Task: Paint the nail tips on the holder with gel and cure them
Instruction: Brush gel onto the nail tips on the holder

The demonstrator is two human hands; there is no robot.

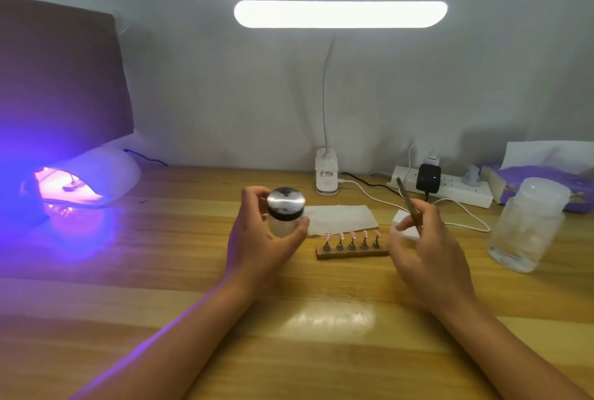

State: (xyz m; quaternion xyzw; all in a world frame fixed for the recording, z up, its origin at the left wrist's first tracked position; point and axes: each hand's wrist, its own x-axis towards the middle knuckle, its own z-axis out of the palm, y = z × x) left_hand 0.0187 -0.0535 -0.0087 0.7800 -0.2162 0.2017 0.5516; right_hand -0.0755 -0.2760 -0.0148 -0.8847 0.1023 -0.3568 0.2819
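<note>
A wooden holder (352,252) lies on the table in the middle, with several pink nail tips (352,235) standing on small metal stands. My left hand (260,238) grips a small white jar with a black band and shiny lid (285,210), just left of the holder. My right hand (424,248) pinches a thin brush or tool (407,200) that points up and away, and a small white pad (405,225) sits at its fingertips. A white curing lamp (86,179) glows purple at the far left, with something small inside.
A white paper towel (340,218) lies behind the holder. A clip desk lamp (327,176) stands at the back, a power strip (450,185) with plugs and cables to its right. A clear plastic jar (527,226) stands at right, purple packaging (527,174) behind it.
</note>
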